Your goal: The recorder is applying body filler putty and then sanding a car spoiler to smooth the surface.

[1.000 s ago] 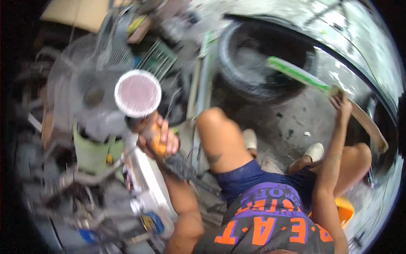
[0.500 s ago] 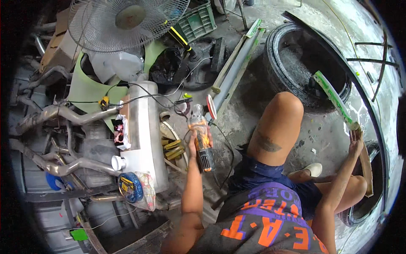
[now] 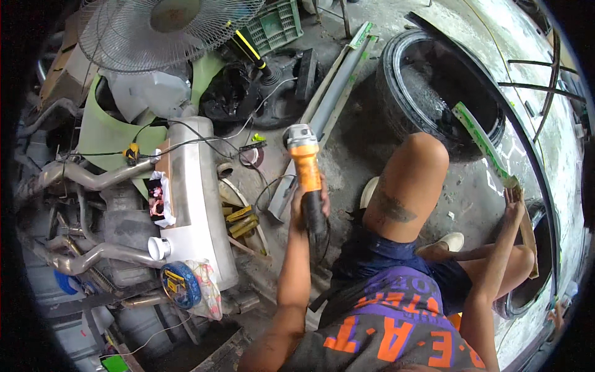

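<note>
My left hand [image 3: 299, 209] is closed round the black rear handle of an angle grinder [image 3: 306, 162] with an orange body and a silver head. The grinder stands off the floor, its head pointing away from me; its disc cannot be made out. My right hand [image 3: 513, 203] grips a long narrow strip [image 3: 480, 141] edged in bright green. One end of the strip leans toward the black tyre-like ring, and a brownish part continues below my hand beside my right knee. The grinder and the strip are well apart, with my bent left knee between them.
At the left lie metal exhaust pipes and a silver muffler [image 3: 218, 248], topped by a blue tape roll [image 3: 181, 285] and a white cup [image 3: 159, 248]. A fan [image 3: 167, 59] stands at the far left. Cords cross the floor. A big black ring [image 3: 396, 93] and long black strip [image 3: 458, 53] lie right.
My left hand has moved slightly right and turned the grinder, so its red-and-white disc no longer shows. The right hand keeps its grip on the strip. The view has shifted slightly.
</note>
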The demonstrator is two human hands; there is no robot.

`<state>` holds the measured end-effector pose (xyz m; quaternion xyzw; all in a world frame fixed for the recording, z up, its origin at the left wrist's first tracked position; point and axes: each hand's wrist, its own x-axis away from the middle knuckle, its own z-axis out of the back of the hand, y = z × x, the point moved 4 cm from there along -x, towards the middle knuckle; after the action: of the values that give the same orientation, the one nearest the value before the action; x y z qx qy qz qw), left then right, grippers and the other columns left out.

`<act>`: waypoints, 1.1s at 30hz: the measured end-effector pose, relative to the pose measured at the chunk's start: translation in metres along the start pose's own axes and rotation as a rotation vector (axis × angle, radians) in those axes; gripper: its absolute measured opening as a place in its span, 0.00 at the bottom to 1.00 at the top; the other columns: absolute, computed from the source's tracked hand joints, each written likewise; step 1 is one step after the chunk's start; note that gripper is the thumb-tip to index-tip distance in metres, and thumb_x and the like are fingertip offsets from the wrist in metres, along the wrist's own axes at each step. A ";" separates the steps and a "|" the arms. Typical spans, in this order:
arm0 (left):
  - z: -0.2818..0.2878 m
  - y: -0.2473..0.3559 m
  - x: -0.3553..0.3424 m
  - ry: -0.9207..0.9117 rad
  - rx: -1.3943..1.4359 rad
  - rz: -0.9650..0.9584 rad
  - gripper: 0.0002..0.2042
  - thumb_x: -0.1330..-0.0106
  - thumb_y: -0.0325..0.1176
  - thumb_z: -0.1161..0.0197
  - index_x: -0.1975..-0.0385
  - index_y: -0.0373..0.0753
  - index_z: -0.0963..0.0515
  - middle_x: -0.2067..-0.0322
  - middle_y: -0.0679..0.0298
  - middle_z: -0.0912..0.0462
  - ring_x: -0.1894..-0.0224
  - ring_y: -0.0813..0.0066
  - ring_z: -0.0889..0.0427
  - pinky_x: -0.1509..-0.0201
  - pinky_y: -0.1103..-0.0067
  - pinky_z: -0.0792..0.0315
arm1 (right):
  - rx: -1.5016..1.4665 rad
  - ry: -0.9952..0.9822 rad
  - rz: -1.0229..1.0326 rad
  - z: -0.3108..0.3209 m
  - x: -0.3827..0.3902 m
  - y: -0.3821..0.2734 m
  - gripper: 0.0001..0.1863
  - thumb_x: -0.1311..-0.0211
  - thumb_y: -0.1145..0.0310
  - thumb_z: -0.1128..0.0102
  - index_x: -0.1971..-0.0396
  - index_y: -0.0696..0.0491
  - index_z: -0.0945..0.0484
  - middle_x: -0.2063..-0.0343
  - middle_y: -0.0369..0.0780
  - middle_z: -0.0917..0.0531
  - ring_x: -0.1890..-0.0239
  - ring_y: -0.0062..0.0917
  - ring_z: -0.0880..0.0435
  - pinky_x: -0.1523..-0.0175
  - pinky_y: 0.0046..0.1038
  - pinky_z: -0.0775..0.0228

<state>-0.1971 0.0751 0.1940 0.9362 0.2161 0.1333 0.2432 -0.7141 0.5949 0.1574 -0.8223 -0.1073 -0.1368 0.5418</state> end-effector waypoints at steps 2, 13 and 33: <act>0.003 0.010 0.006 0.317 -0.706 0.054 0.20 0.38 0.47 0.33 0.61 0.34 0.27 0.72 0.62 0.20 0.73 0.72 0.18 0.65 0.74 0.22 | 0.020 -0.049 -0.025 -0.010 0.004 0.011 0.27 0.24 0.56 0.56 0.37 0.61 0.35 0.36 0.47 0.32 0.33 0.42 0.34 0.30 0.45 0.37; 0.129 -0.087 0.071 0.766 -1.700 0.119 0.30 0.43 0.41 0.32 0.45 0.37 0.37 0.57 0.44 0.21 0.52 0.42 0.21 0.51 0.55 0.28 | -0.032 -0.145 -0.006 0.025 -0.019 0.008 0.26 0.26 0.56 0.52 0.39 0.62 0.32 0.38 0.46 0.28 0.36 0.41 0.30 0.32 0.45 0.33; 0.186 -0.049 0.089 0.736 -1.756 -0.489 0.16 0.32 0.38 0.44 0.54 0.31 0.28 0.58 0.48 0.25 0.54 0.48 0.26 0.49 0.61 0.32 | -0.105 0.029 -0.029 0.005 0.024 0.030 0.24 0.25 0.63 0.53 0.37 0.62 0.35 0.38 0.50 0.30 0.37 0.40 0.29 0.30 0.48 0.39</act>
<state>-0.0703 0.0818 0.0242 0.2523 0.2902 0.4759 0.7910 -0.6814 0.5886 0.1379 -0.8458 -0.1042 -0.1621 0.4975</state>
